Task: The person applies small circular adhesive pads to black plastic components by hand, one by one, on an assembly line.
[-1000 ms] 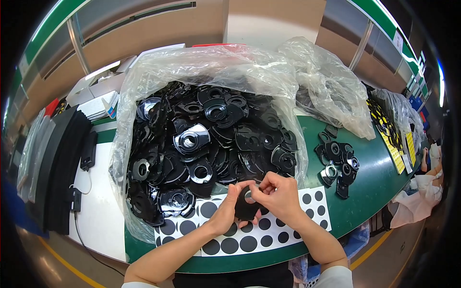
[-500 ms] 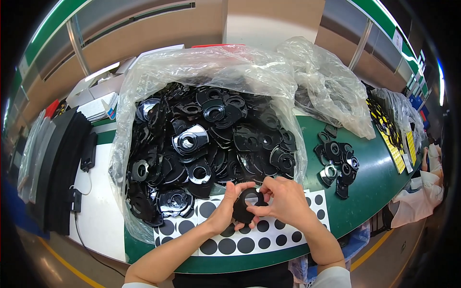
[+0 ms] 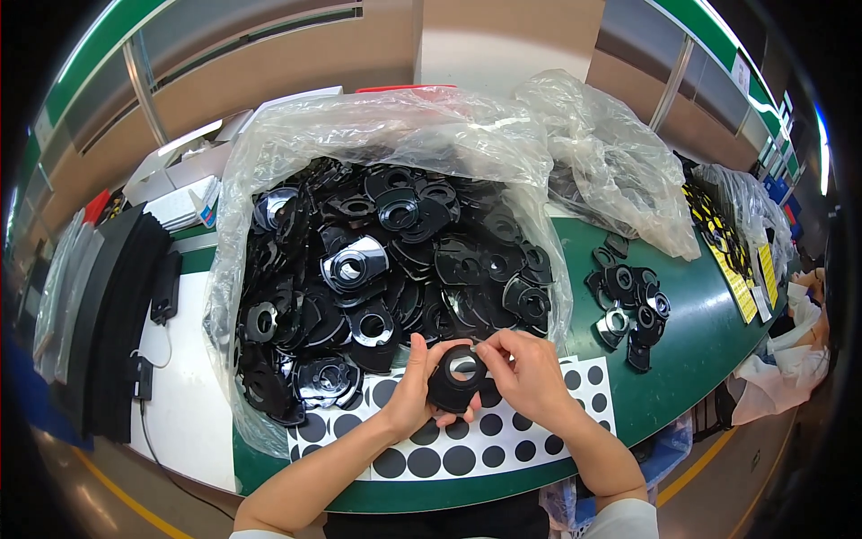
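Observation:
A black plastic part (image 3: 446, 393) with a round hole near its upper end rests in my left hand (image 3: 410, 386), the thumb standing up along its left side and fingertips showing under it. My right hand (image 3: 532, 377) pinches at the part's upper right rim; whether something small and pale is also between those fingertips, I cannot tell. Beneath both hands lies a white sheet (image 3: 494, 456) with rows of black round stickers (image 3: 425, 462). Just beyond is a heap of similar glossy black parts (image 3: 395, 260) in an open clear plastic bag (image 3: 229, 296).
Several black parts (image 3: 633, 296) lie in a small group on the green table (image 3: 575, 260) at the right. Another crumpled plastic bag (image 3: 620, 162) sits behind them. Black sheets (image 3: 121, 305) are stacked at the left beside a cable (image 3: 157, 458). Someone's pale clothing (image 3: 781, 359) shows far right.
My right thumb has moved off the part's middle, up to its upper right rim, so the hole now shows. The part has tilted slightly in my left hand.

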Motion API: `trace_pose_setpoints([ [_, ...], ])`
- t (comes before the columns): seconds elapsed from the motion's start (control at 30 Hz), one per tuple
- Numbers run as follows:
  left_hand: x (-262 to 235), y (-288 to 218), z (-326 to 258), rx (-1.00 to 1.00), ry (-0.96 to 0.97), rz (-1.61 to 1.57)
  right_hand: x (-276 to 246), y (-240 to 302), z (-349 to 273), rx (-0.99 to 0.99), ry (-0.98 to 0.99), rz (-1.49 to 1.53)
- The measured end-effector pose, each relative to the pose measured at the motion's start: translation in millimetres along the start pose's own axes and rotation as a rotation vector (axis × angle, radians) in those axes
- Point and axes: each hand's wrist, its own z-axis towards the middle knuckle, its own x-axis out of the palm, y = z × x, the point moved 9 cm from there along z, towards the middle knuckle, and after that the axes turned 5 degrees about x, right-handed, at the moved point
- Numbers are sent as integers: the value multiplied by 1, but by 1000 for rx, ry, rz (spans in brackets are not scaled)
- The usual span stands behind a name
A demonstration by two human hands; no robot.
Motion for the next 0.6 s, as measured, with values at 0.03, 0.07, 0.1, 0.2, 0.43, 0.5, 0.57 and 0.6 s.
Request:
trace_pose_setpoints([
  [0.03, -1, 0, 0, 15, -25, 9, 1, -2, 0, 0, -2, -1],
  [0.07, -2, -1, -1, 30, -49, 18, 3, -6, 1, 0, -17, 110],
  [0.1, -1, 0, -1, 31, -48, 18, 3, -8, 1, -1, -32, 221],
  [0.2, -3, -1, -1, 55, -65, 46, 24, -21, 2, 179, 117, 654],
  [0.43, -2, 0, 3, 108, -37, 31, 54, -24, -4, 400, 335, 976],
  [0.5, -1, 2, 3, 115, -25, 35, 59, -25, -5, 445, 334, 1065],
  [0.57, -2, 5, 3, 109, -53, 72, 60, -25, -6, 486, 337, 1084],
  [0.6, -1, 4, 2, 109, -51, 73, 62, -26, -7, 528, 344, 1104],
])
